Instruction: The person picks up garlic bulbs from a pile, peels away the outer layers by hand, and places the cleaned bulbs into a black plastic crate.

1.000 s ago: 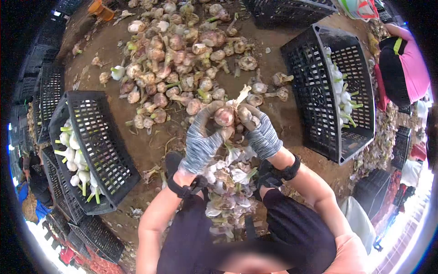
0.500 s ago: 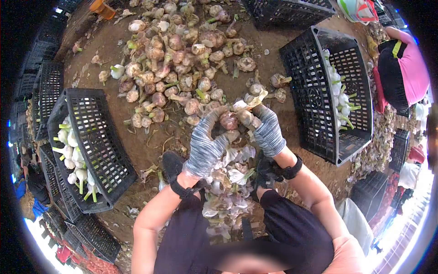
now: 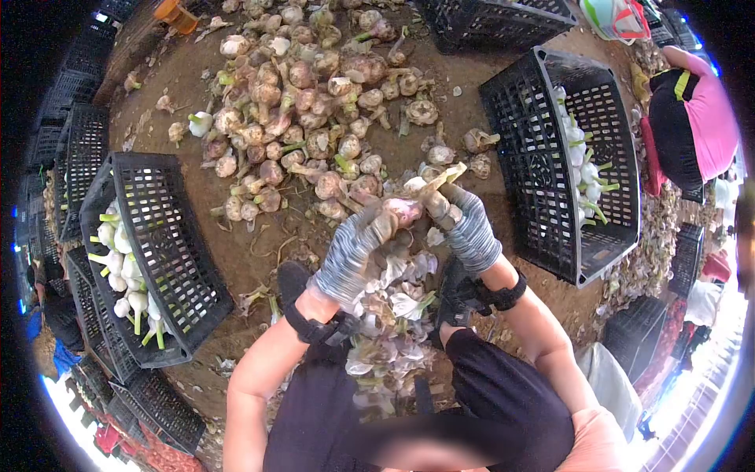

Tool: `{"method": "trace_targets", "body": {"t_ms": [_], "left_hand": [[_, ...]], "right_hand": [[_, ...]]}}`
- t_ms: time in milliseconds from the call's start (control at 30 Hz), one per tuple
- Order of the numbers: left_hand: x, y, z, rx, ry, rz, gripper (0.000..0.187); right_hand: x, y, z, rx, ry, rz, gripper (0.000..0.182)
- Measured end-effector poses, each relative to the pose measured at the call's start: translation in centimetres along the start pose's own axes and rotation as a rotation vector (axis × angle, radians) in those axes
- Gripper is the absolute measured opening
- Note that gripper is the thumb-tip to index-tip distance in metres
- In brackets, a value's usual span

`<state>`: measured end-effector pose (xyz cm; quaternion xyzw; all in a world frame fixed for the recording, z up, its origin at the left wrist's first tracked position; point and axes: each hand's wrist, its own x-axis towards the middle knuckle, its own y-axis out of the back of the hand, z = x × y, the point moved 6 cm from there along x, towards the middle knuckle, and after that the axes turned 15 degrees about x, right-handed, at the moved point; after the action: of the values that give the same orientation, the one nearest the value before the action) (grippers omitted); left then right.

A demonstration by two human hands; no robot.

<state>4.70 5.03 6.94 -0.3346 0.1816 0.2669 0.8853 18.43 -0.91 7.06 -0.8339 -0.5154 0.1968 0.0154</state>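
A garlic bulb [image 3: 403,210] with pinkish skin is held between my two gloved hands, above a heap of peeled skins [image 3: 389,330] between my feet. My left hand [image 3: 350,250], in a grey knitted glove, is closed around the bulb's near left side. On the other side, my right hand [image 3: 469,230] has its fingers closed on the loose dry skin [image 3: 436,182] at the stem end. The fingertips of both hands are partly hidden. Just beyond them lies a large pile of unpeeled garlic bulbs [image 3: 314,118] on the dirt floor.
A tilted black crate [image 3: 169,244] with cleaned white garlic stands at left, another [image 3: 523,165] at right. A third black crate [image 3: 495,23] is at the top. A person in a pink top [image 3: 708,118] is at far right. An orange container [image 3: 175,16] lies top left.
The garlic bulb has turned in my hands, showing more pink skin. My left wrist has rotated slightly, and my right hand has shifted a little toward the right and down.
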Motion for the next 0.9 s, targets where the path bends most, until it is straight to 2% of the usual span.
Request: {"method": "trace_targets", "body": {"t_ms": [33, 67, 133, 167, 200, 267, 300, 333, 400, 467, 500, 533, 600, 667, 700, 800, 833, 867, 900], "left_hand": [[0.1, -0.1, 1.2, 0.232, -0.134, 0.051, 0.047], [0.2, -0.1, 1.2, 0.233, -0.136, 0.049, 0.047], [0.4, 0.4, 1.2, 0.427, -0.184, 0.165, 0.057], [0.4, 1.1, 0.8, 0.614, -0.268, 0.289, 0.057], [0.6, 1.2, 0.5, 0.612, -0.269, 0.287, 0.057], [-0.8, 0.1, 2.7, 1.107, -0.761, 0.463, 0.052], [-0.7, 0.3, 2.5, 1.232, -0.773, 0.449, 0.051], [-0.8, 0.2, 2.7, 1.232, -0.771, 0.452, 0.051], [-0.2, 0.9, 2.0, 0.677, -0.524, 0.345, 0.045], [0.0, 1.5, 1.6, 0.604, -0.496, 0.348, 0.044], [0.5, 2.1, 0.7, 0.478, -0.363, 0.317, 0.043], [0.9, 2.5, 0.0, 0.351, -0.231, 0.287, 0.043], [0.9, 2.5, 0.9, 0.450, -0.247, 0.298, 0.043], [0.7, 2.6, -0.4, 0.239, 0.256, 0.282, 0.044], [0.3, 2.6, -0.2, 0.318, 0.362, 0.312, 0.045], [2.2, 4.7, -2.0, 0.470, 0.254, 0.311, 0.046], [3.7, 4.6, 0.5, 0.792, -0.200, 0.271, 0.038], [3.7, 4.9, -0.3, 0.793, -0.199, 0.267, 0.038], [2.9, 5.5, -0.3, 0.943, -0.284, 0.419, 0.032]], "right_hand": [[0.1, -0.1, 0.3, 0.048, -0.014, -0.003, 0.027], [0.2, -0.3, 0.3, 0.095, -0.026, -0.006, 0.027], [0.2, -0.6, 0.6, 0.121, -0.067, 0.040, 0.028], [0.3, -0.3, 0.9, 0.062, -0.078, 0.054, 0.028], [0.4, -0.2, 1.1, 0.003, -0.089, 0.067, 0.028], [0.1, -0.2, 1.1, 0.073, -0.116, 0.108, 0.026], [0.0, -0.3, 1.3, 0.063, -0.132, 0.097, 0.025], [0.0, -0.4, 1.5, 0.053, -0.149, 0.084, 0.024], [-0.2, -0.8, 0.8, 0.021, -0.113, 0.047, 0.023], [-0.2, -1.0, 1.1, 0.098, -0.157, 0.030, 0.025], [-0.2, -0.9, 1.1, -0.060, -0.088, 0.028, 0.025], [-0.3, -0.9, 1.1, -0.060, -0.089, 0.026, 0.025], [-0.5, -1.4, 0.6, -0.180, -0.005, -0.022, 0.024], [-0.7, -1.6, 0.6, -0.260, 0.068, -0.023, 0.023], [-0.8, -1.4, 1.1, -0.263, 0.083, -0.038, 0.023], [-1.1, -1.7, 1.1, -0.191, 0.051, -0.040, 0.018], [-1.0, -1.4, 1.7, -0.161, -0.069, 0.000, 0.015], [-0.9, -1.1, 2.4, -0.129, -0.189, 0.039, 0.012], [-0.4, -0.3, 3.7, -0.179, -0.061, -0.042, 0.010]]}}
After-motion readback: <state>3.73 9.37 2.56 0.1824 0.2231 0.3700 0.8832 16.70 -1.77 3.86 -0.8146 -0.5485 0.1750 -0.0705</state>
